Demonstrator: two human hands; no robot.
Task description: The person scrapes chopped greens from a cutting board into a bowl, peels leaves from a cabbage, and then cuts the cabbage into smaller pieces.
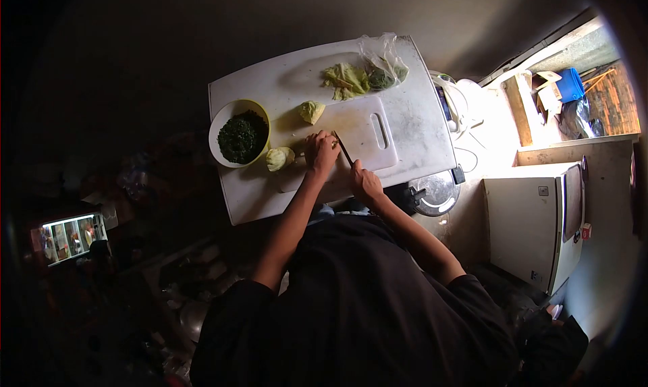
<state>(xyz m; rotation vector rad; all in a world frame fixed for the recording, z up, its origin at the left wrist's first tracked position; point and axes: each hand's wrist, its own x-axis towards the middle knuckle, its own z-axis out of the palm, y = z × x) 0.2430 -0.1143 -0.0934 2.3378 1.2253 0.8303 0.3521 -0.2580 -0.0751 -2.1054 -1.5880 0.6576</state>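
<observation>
My right hand point(365, 182) is closed around the handle of a knife point(343, 147), whose dark blade slants up and left over the white cutting board point(361, 114). Beside the blade's tip, my left hand point(322, 151) rests on the board with its fingers curled; what they hold, if anything, is hidden. A pale cabbage piece point(279, 159) lies just left of my left hand. Another cabbage piece point(312, 112) sits above it, by the board's upper left edge. To the far left stands a yellow-rimmed bowl point(214, 147) with dark green chopped leaves point(243, 136) in it.
Loose cabbage leaves point(345, 80) and a clear plastic bag point(383, 58) with something green lie at the back of the white table point(422, 127). A round lidded object point(437, 192) is low beyond the right edge. A white fridge point(520, 215) stands farther right.
</observation>
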